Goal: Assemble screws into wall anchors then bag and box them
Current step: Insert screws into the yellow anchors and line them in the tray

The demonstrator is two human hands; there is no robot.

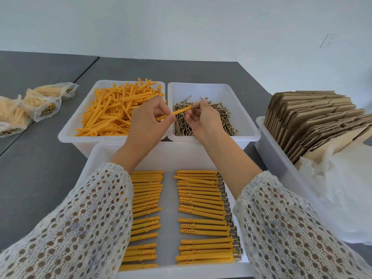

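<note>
My left hand (pixel 148 121) grips a yellow wall anchor (pixel 177 112) over the gap between the two back bins. My right hand (pixel 201 119) pinches a brass screw (pixel 196 106) at the anchor's open end. Behind my left hand stands a white bin (pixel 80 119) of loose yellow anchors. Loose screws fill a second white bin (pixel 237 97) under my right hand. In front, a white tray (pixel 171 156) holds two rows of assembled anchors (pixel 201 214), partly hidden by my sleeves.
Several filled clear bags (pixel 40 101) lie on the grey table (pixel 30 168) at the left. At the right, a white bin (pixel 281 164) holds flat cardboard boxes (pixel 314 121) and empty plastic bags (pixel 342 178).
</note>
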